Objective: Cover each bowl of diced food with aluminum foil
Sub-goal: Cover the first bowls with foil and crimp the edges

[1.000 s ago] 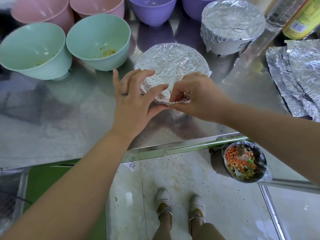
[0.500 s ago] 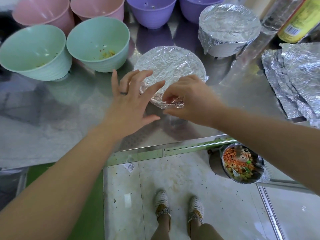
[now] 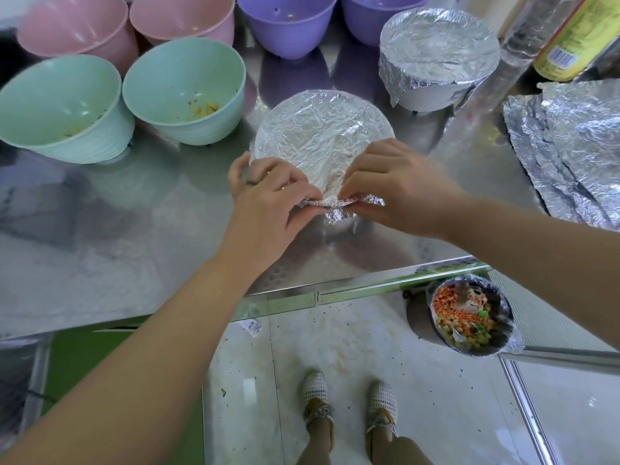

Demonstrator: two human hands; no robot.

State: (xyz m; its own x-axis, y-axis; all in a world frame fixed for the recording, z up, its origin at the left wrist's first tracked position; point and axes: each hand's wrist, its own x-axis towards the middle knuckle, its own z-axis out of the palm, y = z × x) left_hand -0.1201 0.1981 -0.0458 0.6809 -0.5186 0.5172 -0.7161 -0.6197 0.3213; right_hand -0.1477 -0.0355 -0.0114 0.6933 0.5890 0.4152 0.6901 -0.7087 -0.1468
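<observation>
Below the table [image 3: 134, 229] edge, one bowl of diced food [image 3: 469, 322] sat uncovered, so that looked left to do. Mid-table, left hand [image 3: 265, 203] and right hand [image 3: 396, 193] each had a grip pinched on the foil edge [image 3: 339, 204] of the foiled bowl [image 3: 322, 135], nearly sealed by my reckoning. Beyond it, a wrapped bowl [image 3: 436, 48] stood finished, with spare sheets [image 3: 570, 146] on the right.

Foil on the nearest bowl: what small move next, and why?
Probably fold the loose flap down against the side. The left hand and right hand pinch it at the near edge, where it sticks out; the rest of the foil hugs the rim.
</observation>
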